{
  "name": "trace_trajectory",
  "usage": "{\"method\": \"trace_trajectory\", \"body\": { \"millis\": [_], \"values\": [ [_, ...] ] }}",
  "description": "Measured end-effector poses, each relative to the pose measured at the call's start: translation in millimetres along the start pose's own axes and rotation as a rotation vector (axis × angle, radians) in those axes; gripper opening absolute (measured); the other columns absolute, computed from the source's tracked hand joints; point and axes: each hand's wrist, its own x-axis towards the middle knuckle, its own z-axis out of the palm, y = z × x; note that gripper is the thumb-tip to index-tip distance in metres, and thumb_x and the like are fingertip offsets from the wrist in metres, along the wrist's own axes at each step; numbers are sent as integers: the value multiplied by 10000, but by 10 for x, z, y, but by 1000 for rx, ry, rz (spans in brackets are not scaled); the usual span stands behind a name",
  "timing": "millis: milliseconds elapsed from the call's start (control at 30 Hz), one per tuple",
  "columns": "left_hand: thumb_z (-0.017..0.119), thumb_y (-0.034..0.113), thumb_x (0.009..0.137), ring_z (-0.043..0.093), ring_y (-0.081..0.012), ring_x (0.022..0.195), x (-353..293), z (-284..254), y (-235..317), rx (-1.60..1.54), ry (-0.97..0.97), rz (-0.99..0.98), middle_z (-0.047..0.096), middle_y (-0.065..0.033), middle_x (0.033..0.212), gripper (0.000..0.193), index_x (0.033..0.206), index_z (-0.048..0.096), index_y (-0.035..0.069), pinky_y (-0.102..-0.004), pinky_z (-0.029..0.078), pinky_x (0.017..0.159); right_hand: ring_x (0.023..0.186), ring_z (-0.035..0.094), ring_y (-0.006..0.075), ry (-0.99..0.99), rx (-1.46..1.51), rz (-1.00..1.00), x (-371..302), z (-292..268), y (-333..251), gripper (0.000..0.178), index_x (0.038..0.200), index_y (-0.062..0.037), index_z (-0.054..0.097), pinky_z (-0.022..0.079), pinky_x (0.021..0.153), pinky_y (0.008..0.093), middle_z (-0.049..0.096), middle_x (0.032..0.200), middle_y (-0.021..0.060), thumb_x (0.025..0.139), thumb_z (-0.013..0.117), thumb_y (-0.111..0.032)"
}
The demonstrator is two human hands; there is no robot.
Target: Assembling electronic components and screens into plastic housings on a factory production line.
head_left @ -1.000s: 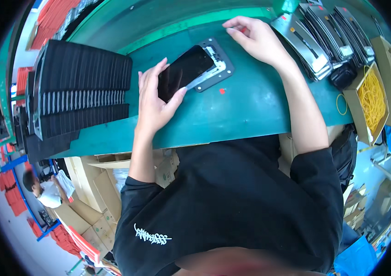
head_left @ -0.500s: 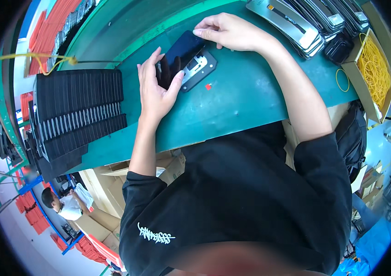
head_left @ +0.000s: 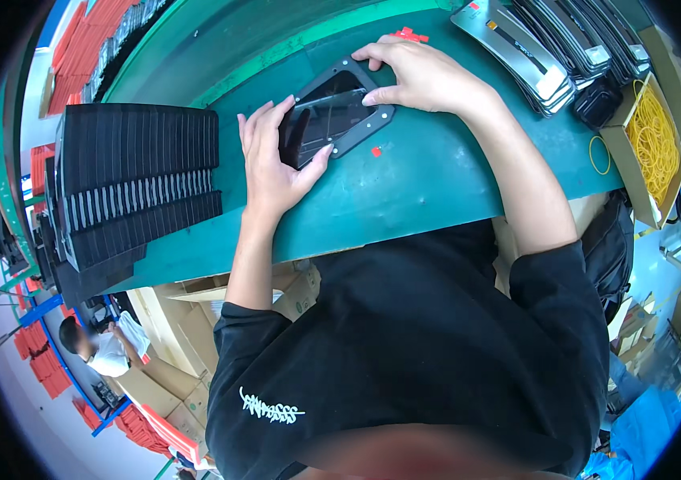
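A glossy black panel, like a phone-style screen, lies over a dark grey plate-shaped fixture with bolts around its rim. My left hand holds the panel's left end, thumb on the near edge and fingers on the far edge. At the right end, my right hand pinches the panel, its thumb at the near edge and index finger by the fixture's far corner. The panel covers the middle of the fixture. Both rest on the green work surface.
A long row of black slabs stands at the left. Stacked silver-and-black panels lie at the far right, beside a carton of yellow rubber bands. Red scraps dot the surface. A person sits beyond the lower left.
The tilted panel has come down flat over the fixture, hiding its metal inner part. My right hand has moved right and toward me; red pieces now show behind it.
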Motion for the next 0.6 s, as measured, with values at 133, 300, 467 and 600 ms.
{"method": "trace_trajectory", "body": {
  "millis": [133, 300, 467, 600],
  "values": [
    [892, 299, 666, 538, -388, 1267, -2, 9, -3, -11, 9, 4, 627, -158, 1250, 808, 1375, 565, 90, -613, 241, 1187, 1078, 650, 292, -13, 6, -5, 9, -6, 10, 630, 1363, -99, 613, 517, 926, 392, 663, 1143, 105, 811, 845, -296],
    [885, 291, 681, 528, -390, 1297, -13, 6, -5, -17, -10, -8, 623, -157, 1300, 807, 1392, 559, 89, -618, 245, 1184, 1071, 651, 289, -12, -4, -23, 3, -5, 1, 617, 1368, -106, 611, 518, 912, 393, 662, 1138, 103, 822, 836, -284],
    [864, 272, 724, 497, -406, 1348, 34, -79, 2, -33, 16, -20, 598, -170, 1384, 811, 1441, 535, 81, -602, 268, 1180, 1060, 653, 283, -47, 33, -13, -30, -96, -107, 598, 1374, -144, 615, 523, 893, 384, 657, 1143, 101, 829, 828, -272],
    [844, 235, 765, 478, -414, 1371, 10, -301, -101, -70, 55, -50, 572, -176, 1433, 769, 1454, 540, 76, -554, 313, 1174, 1049, 654, 276, -119, 11, -65, -34, -159, -106, 587, 1372, -173, 627, 528, 886, 380, 652, 1153, 101, 829, 826, -272]
  ]
}}
